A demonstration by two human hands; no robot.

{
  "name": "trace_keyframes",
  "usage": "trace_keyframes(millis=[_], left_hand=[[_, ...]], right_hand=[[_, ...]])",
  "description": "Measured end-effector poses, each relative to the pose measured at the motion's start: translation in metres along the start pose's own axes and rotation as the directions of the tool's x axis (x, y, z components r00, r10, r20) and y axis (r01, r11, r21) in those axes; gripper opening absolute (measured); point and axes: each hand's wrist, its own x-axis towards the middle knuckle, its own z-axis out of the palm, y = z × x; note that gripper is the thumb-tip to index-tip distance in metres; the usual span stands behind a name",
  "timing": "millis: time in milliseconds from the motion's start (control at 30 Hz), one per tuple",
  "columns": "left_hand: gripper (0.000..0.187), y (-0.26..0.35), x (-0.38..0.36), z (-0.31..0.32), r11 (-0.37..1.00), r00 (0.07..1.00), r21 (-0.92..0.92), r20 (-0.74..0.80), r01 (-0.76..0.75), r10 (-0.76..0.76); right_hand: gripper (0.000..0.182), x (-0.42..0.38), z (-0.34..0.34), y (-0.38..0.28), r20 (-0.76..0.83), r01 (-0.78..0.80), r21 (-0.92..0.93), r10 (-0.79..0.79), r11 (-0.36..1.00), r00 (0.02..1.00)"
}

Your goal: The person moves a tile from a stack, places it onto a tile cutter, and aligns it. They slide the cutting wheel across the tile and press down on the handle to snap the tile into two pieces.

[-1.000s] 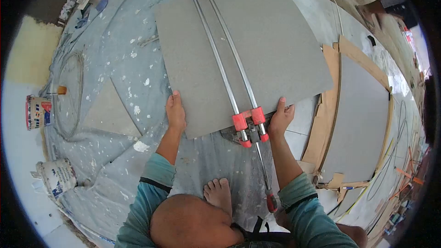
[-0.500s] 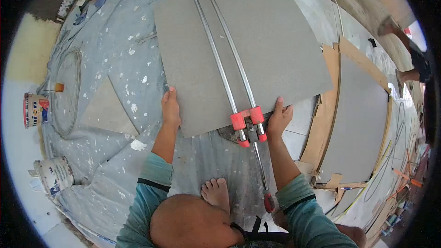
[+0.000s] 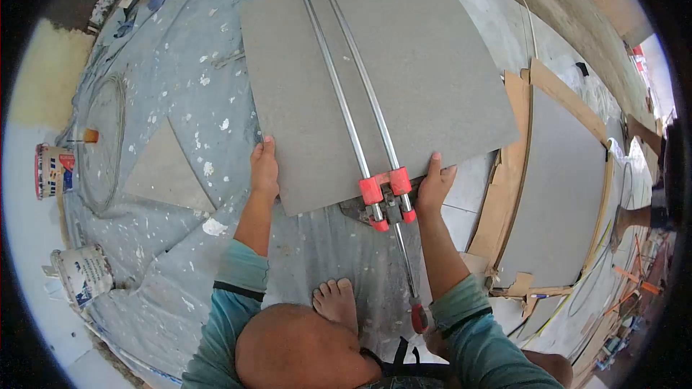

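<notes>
A large grey tile (image 3: 432, 57) lies under the twin steel rails of a tile cutter (image 3: 365, 97), turned at an angle to them. My left hand (image 3: 264, 171) grips the tile's left edge near its lower corner, thumb on top and fingers tucked out of sight below. On the near edge, right of the cutter's red sliding carriage (image 3: 384, 191), my right hand (image 3: 435, 186) holds the tile the same way. The cutter's handle, with its red and black grip (image 3: 419, 317), points down toward my body.
A triangular tile offcut (image 3: 169, 169) lies on the paint-spotted sheet (image 3: 194, 50) at left, near two buckets (image 3: 54, 171) and coiled wire (image 3: 101, 148). Stacked tiles (image 3: 559, 187) in torn cardboard (image 3: 504, 180) stand at right. Another person's legs (image 3: 641, 220) show at the far right.
Both my hands keep their hold, and the tile and cutter look almost unmoved. At the far right, the other person's legs have moved downward in the view.
</notes>
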Motion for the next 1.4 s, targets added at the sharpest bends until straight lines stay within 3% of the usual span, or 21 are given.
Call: trace_keyframes(millis=[67,100,133,167,200,233,300,367,400,600,700,767,900,1000,1067,1167,1200,1267,1300,1367,1400], left_hand=[[0.048,0.004,-0.003,-0.001,0.993,1.0,0.117,0.0,0.01,-0.011],[0.055,0.001,-0.009,0.002,0.885,0.947,0.366,-0.03,-0.288,0.32],[0.063,-0.004,-0.018,0.004,0.63,0.793,0.59,0.029,-0.505,0.609],[0.072,0.002,-0.04,0.004,0.42,0.71,0.664,0.246,-0.619,0.66],[0.082,0.012,-0.063,0.006,0.185,0.603,0.674,0.461,-0.715,0.651],[0.082,0.013,-0.076,0.009,0.182,0.601,0.673,0.463,-0.717,0.652],[0.081,0.012,-0.09,0.014,0.045,0.555,0.572,0.77,-0.819,0.314],[0.081,0.003,-0.087,0.016,-0.01,0.564,0.593,0.771,-0.805,0.294],[0.081,-0.001,-0.087,0.015,-0.065,0.575,0.612,0.77,-0.788,0.277],[0.078,-0.009,-0.087,0.013,-0.095,0.568,0.617,0.766,-0.781,0.303],[0.076,-0.009,-0.087,0.012,-0.092,0.559,0.609,0.77,-0.788,0.309],[0.076,-0.009,-0.086,0.012,-0.097,0.561,0.612,0.768,-0.785,0.308],[0.076,-0.006,-0.085,0.012,-0.125,0.539,0.597,0.781,-0.792,0.315],[0.077,-0.003,-0.086,0.012,-0.104,0.57,0.617,0.769,-0.78,0.288],[0.077,0.002,-0.086,0.014,-0.083,0.591,0.632,0.757,-0.77,0.276],[0.077,-0.002,-0.091,0.014,-0.064,0.602,0.635,0.755,-0.77,0.259],[0.076,-0.002,-0.087,0.016,-0.092,0.59,0.639,0.749,-0.764,0.301],[0.076,-0.003,-0.085,0.016,-0.098,0.581,0.629,0.758,-0.771,0.296],[0.076,-0.005,-0.086,0.015,-0.128,0.572,0.63,0.759,-0.766,0.311],[0.076,-0.008,-0.084,0.013,-0.121,0.559,0.618,0.765,-0.777,0.321],[0.076,-0.008,-0.083,0.013,-0.131,0.543,0.609,0.769,-0.782,0.337]], right_hand=[[0.04,-0.006,0.003,-0.004,-0.059,0.044,0.218,-0.031,0.975,0.998],[0.04,-0.011,0.005,-0.01,-0.056,0.045,0.22,-0.034,0.974,0.998],[0.049,-0.018,0.005,-0.014,-0.071,0.021,0.249,-0.004,0.968,0.998],[0.058,-0.021,0.004,-0.019,-0.084,0.0,0.279,0.024,0.96,0.996],[0.058,-0.022,0.001,-0.02,-0.086,0.002,0.282,0.023,0.96,0.996],[0.061,-0.023,-0.002,-0.021,-0.05,-0.034,0.224,0.046,0.974,0.998],[0.065,-0.019,-0.005,-0.016,-0.017,-0.067,0.168,0.071,0.984,0.997],[0.065,-0.017,-0.006,-0.012,-0.012,0.034,-0.093,-0.036,0.995,0.999],[0.065,-0.019,-0.007,-0.014,-0.016,0.025,-0.096,-0.027,0.995,1.0],[0.066,-0.014,-0.006,-0.006,-0.015,0.054,-0.21,-0.058,0.976,0.998],[0.067,-0.015,0.0,-0.014,-0.063,0.19,-0.17,-0.203,0.967,0.977],[0.067,-0.019,-0.003,-0.026,-0.026,-0.01,-0.183,0.005,0.983,1.0],[0.065,-0.021,-0.004,-0.022,-0.023,-0.012,-0.133,0.009,0.991,1.0],[0.064,-0.022,-0.008,-0.022,-0.002,-0.112,0.032,0.112,0.993,0.994],[0.063,-0.021,-0.012,-0.017,0.052,-0.192,0.382,0.187,0.904,0.981],[0.061,-0.009,-0.019,-0.028,0.017,-0.197,0.552,0.226,0.81,0.974],[0.061,0.003,-0.019,-0.027,-0.005,-0.192,0.534,0.229,0.823,0.973],[0.054,0.02,-0.024,-0.023,-0.256,0.043,0.343,0.049,0.938,0.966],[0.054,0.022,-0.032,-0.023,-0.258,0.038,0.32,0.048,0.947,0.965],[0.055,0.029,-0.036,-0.027,-0.33,0.206,-0.193,-0.262,0.959,0.907],[0.055,0.034,-0.034,-0.025,-0.325,0.206,-0.198,-0.263,0.958,0.908]])
